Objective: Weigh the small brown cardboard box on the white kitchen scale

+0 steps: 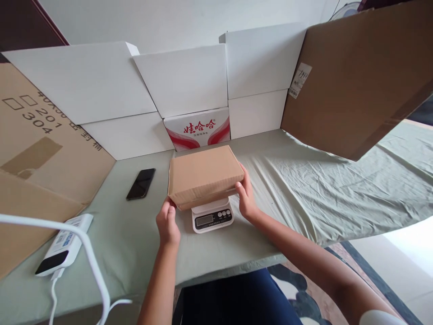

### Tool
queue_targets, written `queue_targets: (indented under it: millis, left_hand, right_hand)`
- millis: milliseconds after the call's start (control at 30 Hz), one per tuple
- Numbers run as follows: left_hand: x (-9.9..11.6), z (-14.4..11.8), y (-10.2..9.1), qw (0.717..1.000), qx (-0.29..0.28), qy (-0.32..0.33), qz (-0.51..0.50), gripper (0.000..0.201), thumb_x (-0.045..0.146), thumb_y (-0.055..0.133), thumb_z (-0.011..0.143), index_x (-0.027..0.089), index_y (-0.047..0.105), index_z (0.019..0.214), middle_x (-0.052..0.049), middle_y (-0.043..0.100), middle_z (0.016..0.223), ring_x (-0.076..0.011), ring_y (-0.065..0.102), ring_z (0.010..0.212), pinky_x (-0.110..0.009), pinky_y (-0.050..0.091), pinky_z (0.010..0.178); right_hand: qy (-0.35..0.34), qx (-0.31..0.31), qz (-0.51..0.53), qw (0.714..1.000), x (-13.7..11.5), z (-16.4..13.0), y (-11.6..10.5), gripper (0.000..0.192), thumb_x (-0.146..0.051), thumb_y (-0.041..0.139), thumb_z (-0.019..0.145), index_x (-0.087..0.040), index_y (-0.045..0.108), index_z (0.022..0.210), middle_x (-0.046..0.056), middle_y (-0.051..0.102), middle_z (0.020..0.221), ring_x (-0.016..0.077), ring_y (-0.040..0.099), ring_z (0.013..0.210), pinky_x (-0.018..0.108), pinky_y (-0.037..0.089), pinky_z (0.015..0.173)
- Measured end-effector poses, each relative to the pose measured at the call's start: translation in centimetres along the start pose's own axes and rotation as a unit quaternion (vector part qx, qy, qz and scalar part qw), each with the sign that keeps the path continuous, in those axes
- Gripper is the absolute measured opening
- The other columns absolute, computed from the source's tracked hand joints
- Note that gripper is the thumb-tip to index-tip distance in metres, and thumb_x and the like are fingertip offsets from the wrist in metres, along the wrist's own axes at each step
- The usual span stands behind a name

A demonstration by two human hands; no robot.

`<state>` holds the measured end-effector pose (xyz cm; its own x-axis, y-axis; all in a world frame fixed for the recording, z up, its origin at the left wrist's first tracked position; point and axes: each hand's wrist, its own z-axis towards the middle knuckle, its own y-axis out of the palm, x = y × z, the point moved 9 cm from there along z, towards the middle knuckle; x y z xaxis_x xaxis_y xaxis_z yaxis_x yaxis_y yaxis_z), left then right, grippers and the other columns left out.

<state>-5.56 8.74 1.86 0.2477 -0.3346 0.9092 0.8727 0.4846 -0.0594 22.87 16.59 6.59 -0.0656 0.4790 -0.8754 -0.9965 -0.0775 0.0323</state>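
A closed brown cardboard box (204,174) is over a white digital scale (214,221), hiding most of its weighing plate. I cannot tell whether the box rests on the plate or is held just above it. My left hand (168,223) grips the near left corner, fingers under the edge. At the right end, my right hand (246,194) has its thumb on the near side and its fingers wrapped round the far side. The scale's grey display and several round buttons face me; no digits can be read.
A black phone (141,183) lies left of the box. Further left are a white power bank-like device (64,246) and a thick white cable (86,246). White boxes (182,81) line the back, with large cardboard panels (352,76) at both sides. Green cloth (270,180) covers the table.
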Motion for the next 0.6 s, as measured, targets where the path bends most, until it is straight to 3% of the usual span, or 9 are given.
queue_targets:
  millis: [133, 200, 267, 367, 467, 600]
  left_hand:
    - [2.9, 3.9, 0.4, 0.998, 0.014, 0.054, -0.011, 0.058, 0.062, 0.056, 0.093, 0.023, 0.066, 0.135, -0.012, 0.07, 0.131, -0.0329, 0.063, 0.128, -0.044, 0.05, 0.108]
    - [3.2, 6.6, 0.8, 0.997, 0.025, 0.067, -0.03, 0.059, 0.064, 0.055, 0.093, 0.023, 0.064, 0.134, -0.013, 0.07, 0.131, -0.0315, 0.063, 0.128, -0.043, 0.05, 0.109]
    - [2.0, 9.1, 1.5, 0.997, 0.028, 0.05, -0.047, 0.058, 0.066, 0.056, 0.091, 0.024, 0.065, 0.13, -0.013, 0.069, 0.131, -0.0303, 0.064, 0.128, -0.043, 0.049, 0.109]
    - [-1.8, 10.9, 2.5, 0.995, 0.041, -0.021, -0.088, 0.058, 0.069, 0.06, 0.087, 0.023, 0.064, 0.122, -0.014, 0.068, 0.131, -0.0292, 0.064, 0.128, -0.044, 0.049, 0.109]
    - [-5.1, 11.1, 3.3, 0.989, 0.04, -0.067, -0.123, 0.057, 0.069, 0.063, 0.084, 0.024, 0.063, 0.118, -0.015, 0.068, 0.131, -0.0279, 0.064, 0.128, -0.044, 0.048, 0.11]
    - [-7.1, 10.9, 3.6, 0.987, 0.034, -0.091, -0.128, 0.055, 0.069, 0.062, 0.086, 0.025, 0.062, 0.12, -0.014, 0.067, 0.135, -0.026, 0.064, 0.13, -0.044, 0.048, 0.111]
  right_hand:
    - [-0.049, -0.001, -0.003, 0.999, -1.4, 3.7, 0.5, 0.077, -0.07, 0.046, 0.098, -0.028, 0.033, 0.16, 0.011, 0.043, 0.165, 0.0326, 0.037, 0.156, 0.054, 0.029, 0.131]
    - [-0.08, -0.007, -0.004, 0.997, -1.4, 6.2, 1.2, 0.078, -0.071, 0.044, 0.098, -0.028, 0.029, 0.162, 0.009, 0.039, 0.168, 0.0311, 0.035, 0.157, 0.052, 0.027, 0.132]
    - [-0.083, -0.008, 0.014, 0.996, 0.0, 8.5, 2.1, 0.076, -0.068, 0.045, 0.098, -0.03, 0.028, 0.162, 0.007, 0.037, 0.17, 0.0291, 0.033, 0.158, 0.049, 0.027, 0.132]
    - [-0.051, -0.012, 0.026, 0.998, 3.7, 10.4, 3.4, 0.078, -0.07, 0.046, 0.096, -0.029, 0.031, 0.16, 0.007, 0.039, 0.168, 0.0283, 0.034, 0.158, 0.049, 0.027, 0.132]
    - [-0.02, -0.017, 0.031, 0.999, 6.8, 10.3, 3.9, 0.081, -0.071, 0.049, 0.092, -0.027, 0.034, 0.158, 0.008, 0.041, 0.166, 0.0283, 0.034, 0.157, 0.051, 0.023, 0.133]
    - [0.016, -0.025, 0.051, 0.998, 8.4, 9.7, 3.9, 0.08, -0.071, 0.053, 0.089, -0.027, 0.037, 0.154, 0.008, 0.041, 0.166, 0.0281, 0.036, 0.155, 0.05, 0.022, 0.133]
